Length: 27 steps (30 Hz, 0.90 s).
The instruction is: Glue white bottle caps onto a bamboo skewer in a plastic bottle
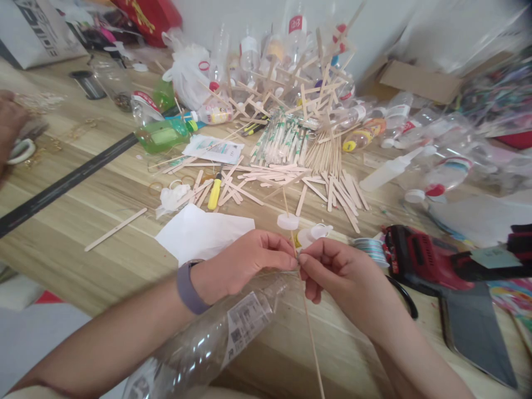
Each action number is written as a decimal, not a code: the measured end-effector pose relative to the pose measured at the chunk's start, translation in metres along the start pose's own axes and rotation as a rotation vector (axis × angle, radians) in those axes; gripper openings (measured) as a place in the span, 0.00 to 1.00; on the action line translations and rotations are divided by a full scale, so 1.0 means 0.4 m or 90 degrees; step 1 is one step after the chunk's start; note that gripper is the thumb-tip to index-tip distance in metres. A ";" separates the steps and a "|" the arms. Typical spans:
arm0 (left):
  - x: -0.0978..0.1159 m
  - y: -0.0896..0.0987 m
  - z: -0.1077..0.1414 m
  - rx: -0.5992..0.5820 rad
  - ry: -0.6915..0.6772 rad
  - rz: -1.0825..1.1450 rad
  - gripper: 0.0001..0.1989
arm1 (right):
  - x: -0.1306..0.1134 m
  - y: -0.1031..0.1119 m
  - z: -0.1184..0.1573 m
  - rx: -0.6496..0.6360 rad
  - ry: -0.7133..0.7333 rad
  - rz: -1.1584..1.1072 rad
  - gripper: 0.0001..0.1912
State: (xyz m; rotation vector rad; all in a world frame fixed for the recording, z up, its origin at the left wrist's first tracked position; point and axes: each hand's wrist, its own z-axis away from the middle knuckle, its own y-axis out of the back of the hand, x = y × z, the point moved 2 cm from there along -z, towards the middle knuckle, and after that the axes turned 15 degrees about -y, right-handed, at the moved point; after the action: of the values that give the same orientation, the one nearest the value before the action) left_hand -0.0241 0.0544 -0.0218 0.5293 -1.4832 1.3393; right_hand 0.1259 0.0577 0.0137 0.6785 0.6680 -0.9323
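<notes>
A thin wooden skewer (312, 338) runs upright through the middle of the view, with a white bottle cap (288, 222) pierced on its upper part. My left hand (253, 257), a purple band on its wrist, pinches the skewer just below the cap. Right against those fingertips, my right hand (336, 269) is also closed on the skewer; any small thing between the fingertips is hidden. Under my left forearm lies a clear plastic bottle (199, 349) with a printed label. Just behind my hands is a small white bottle with a yellow label (312, 235).
Flat craft sticks (274, 176) and a yellow-handled screwdriver (214, 192) lie ahead, white paper (203, 230) nearer. Several plastic bottles stand behind. A red-and-black power tool (432, 257) and a phone (477, 327) lie right. Another person's hand (11, 119) is far left.
</notes>
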 end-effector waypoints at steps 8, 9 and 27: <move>0.004 -0.001 0.001 0.002 -0.005 -0.043 0.06 | -0.011 0.002 0.002 -0.035 -0.001 -0.022 0.16; 0.006 -0.001 0.001 0.003 -0.001 -0.046 0.05 | -0.012 0.004 0.001 -0.043 0.000 -0.028 0.16; 0.006 0.002 0.001 0.004 0.002 -0.039 0.07 | -0.004 0.009 -0.008 -0.066 -0.030 -0.013 0.16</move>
State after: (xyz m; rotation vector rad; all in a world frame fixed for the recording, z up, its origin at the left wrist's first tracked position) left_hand -0.0260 0.0549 -0.0201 0.5720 -1.4489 1.2979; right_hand 0.1278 0.0625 0.0138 0.5575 0.6784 -0.9237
